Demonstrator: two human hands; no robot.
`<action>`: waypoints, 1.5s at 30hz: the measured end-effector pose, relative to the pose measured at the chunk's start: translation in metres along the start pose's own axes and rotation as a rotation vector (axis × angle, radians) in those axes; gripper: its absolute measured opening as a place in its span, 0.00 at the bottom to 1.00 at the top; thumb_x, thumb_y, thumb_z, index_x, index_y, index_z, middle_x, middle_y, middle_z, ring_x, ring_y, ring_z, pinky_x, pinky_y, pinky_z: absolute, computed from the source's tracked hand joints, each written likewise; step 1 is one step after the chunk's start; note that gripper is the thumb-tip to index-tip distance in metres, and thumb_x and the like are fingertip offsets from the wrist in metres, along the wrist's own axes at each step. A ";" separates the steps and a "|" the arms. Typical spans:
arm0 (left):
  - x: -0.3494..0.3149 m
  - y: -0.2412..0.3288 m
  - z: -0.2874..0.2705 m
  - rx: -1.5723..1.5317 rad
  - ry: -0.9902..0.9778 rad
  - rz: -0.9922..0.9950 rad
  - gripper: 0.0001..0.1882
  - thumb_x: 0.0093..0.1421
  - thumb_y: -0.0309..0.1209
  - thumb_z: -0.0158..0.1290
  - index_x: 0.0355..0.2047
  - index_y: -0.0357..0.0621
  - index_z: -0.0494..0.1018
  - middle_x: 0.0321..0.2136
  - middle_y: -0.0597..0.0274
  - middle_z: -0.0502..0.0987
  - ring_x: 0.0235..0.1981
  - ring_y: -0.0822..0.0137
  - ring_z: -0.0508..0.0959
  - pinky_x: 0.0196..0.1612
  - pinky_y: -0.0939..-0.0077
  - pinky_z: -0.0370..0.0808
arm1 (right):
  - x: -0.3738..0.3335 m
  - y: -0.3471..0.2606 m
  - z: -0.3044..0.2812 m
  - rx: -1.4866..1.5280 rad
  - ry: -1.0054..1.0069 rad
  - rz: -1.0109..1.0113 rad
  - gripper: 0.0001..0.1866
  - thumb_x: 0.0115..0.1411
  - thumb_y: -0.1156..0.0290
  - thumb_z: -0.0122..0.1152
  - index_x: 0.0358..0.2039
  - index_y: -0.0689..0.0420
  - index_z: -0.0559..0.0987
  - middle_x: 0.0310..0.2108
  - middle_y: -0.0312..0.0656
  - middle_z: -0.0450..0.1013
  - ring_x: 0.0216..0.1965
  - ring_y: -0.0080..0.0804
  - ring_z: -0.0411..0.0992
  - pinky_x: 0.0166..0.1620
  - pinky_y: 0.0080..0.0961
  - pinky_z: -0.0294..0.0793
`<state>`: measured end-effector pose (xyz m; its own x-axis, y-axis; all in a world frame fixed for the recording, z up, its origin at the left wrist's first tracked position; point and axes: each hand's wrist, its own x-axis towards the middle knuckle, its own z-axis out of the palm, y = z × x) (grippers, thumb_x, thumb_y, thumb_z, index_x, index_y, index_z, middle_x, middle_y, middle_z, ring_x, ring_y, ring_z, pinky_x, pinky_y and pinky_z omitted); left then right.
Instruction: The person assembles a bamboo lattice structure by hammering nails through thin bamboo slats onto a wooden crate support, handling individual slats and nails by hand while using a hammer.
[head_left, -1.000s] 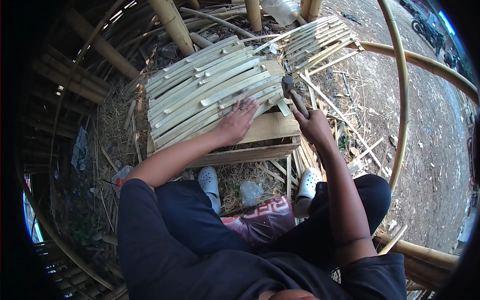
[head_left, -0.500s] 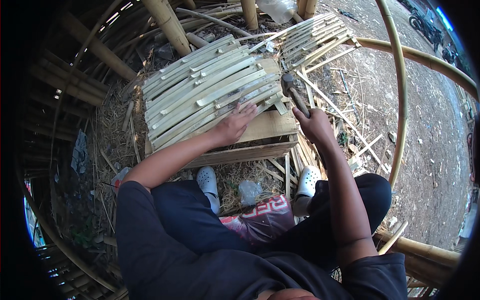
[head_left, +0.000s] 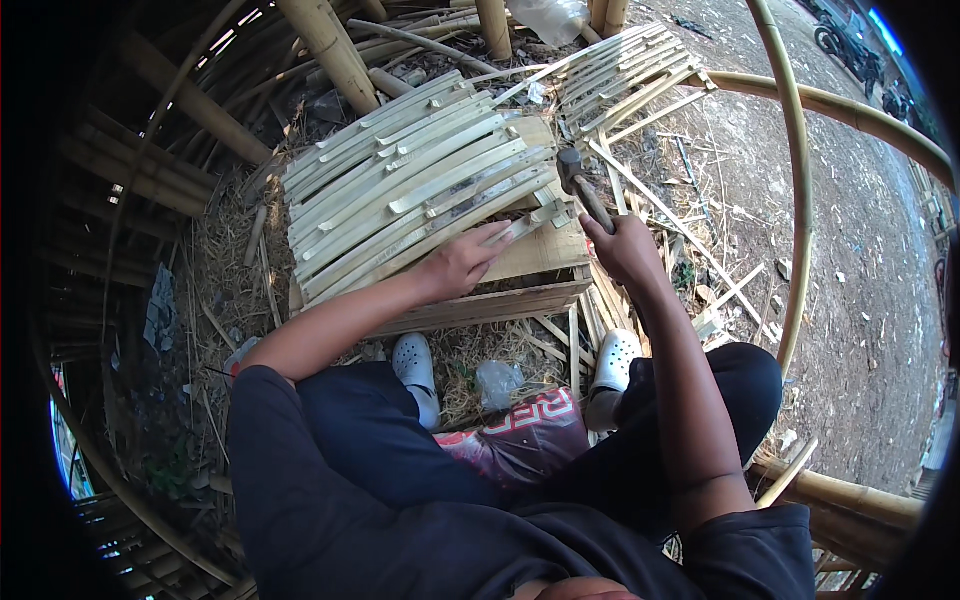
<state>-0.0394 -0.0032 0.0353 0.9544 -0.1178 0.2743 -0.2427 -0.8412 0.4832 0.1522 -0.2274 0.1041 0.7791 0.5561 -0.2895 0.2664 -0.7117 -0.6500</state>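
A panel of split bamboo slats (head_left: 390, 175) lies over a wooden board (head_left: 545, 255) in front of me. My left hand (head_left: 465, 268) is closed on the slat (head_left: 528, 222) at the near side, its thumb and fingers round the slat's edge. Toward the right end, a gap parts that slat from the one behind it. A short crosspiece shows at its tip. My right hand (head_left: 632, 250) grips a hammer (head_left: 594, 205) by its wooden handle. The dark hammer head (head_left: 569, 166) is raised just right of the panel and touches nothing that I can see.
A smaller slat panel (head_left: 625, 75) lies beyond on the right, with loose bamboo strips (head_left: 685, 235) beside the board. A curved bamboo pole (head_left: 797, 200) rises at the right. Between my white clogs (head_left: 415, 362) lie a clear plastic bag (head_left: 498, 384) and a printed sack (head_left: 530, 435).
My left hand has gone from lying flat on the slats to gripping the near one, which has shifted toward me at its right end. The hammer has barely moved.
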 end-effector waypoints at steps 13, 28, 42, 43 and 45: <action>0.005 -0.001 -0.003 -0.018 -0.022 0.013 0.27 0.60 0.19 0.52 0.62 0.40 0.69 0.62 0.39 0.66 0.62 0.42 0.69 0.62 0.61 0.69 | 0.002 0.007 0.006 -0.014 0.035 -0.055 0.34 0.63 0.42 0.59 0.26 0.69 0.78 0.16 0.48 0.72 0.18 0.38 0.72 0.28 0.40 0.72; 0.008 -0.013 0.000 -0.047 -0.018 0.090 0.26 0.61 0.20 0.53 0.61 0.42 0.69 0.62 0.39 0.65 0.62 0.42 0.69 0.62 0.61 0.70 | 0.001 0.003 0.007 0.006 -0.015 -0.004 0.34 0.61 0.45 0.62 0.29 0.73 0.79 0.25 0.64 0.76 0.30 0.58 0.78 0.37 0.46 0.74; 0.005 -0.007 -0.050 -0.021 -0.271 -0.094 0.26 0.70 0.32 0.45 0.67 0.45 0.63 0.67 0.47 0.62 0.67 0.51 0.63 0.69 0.59 0.61 | -0.014 -0.024 0.012 0.109 -0.069 0.010 0.31 0.64 0.45 0.61 0.23 0.67 0.78 0.16 0.43 0.71 0.17 0.30 0.72 0.22 0.32 0.70; -0.001 -0.004 -0.055 0.022 -0.306 -0.205 0.27 0.69 0.36 0.47 0.67 0.45 0.63 0.64 0.47 0.66 0.64 0.51 0.67 0.67 0.60 0.63 | -0.015 -0.026 0.014 0.108 -0.073 0.004 0.31 0.64 0.45 0.61 0.24 0.67 0.78 0.16 0.42 0.70 0.17 0.30 0.71 0.22 0.32 0.69; -0.014 0.001 -0.069 0.015 -0.335 -0.259 0.28 0.68 0.38 0.49 0.67 0.45 0.63 0.63 0.47 0.67 0.63 0.50 0.68 0.66 0.60 0.65 | -0.021 -0.033 0.014 0.094 -0.077 0.007 0.31 0.64 0.45 0.60 0.25 0.66 0.78 0.16 0.41 0.70 0.16 0.28 0.69 0.21 0.32 0.68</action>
<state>-0.0644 0.0340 0.0890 0.9879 -0.0641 -0.1415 0.0133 -0.8727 0.4881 0.1192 -0.2093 0.1221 0.7339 0.5849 -0.3454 0.2038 -0.6747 -0.7094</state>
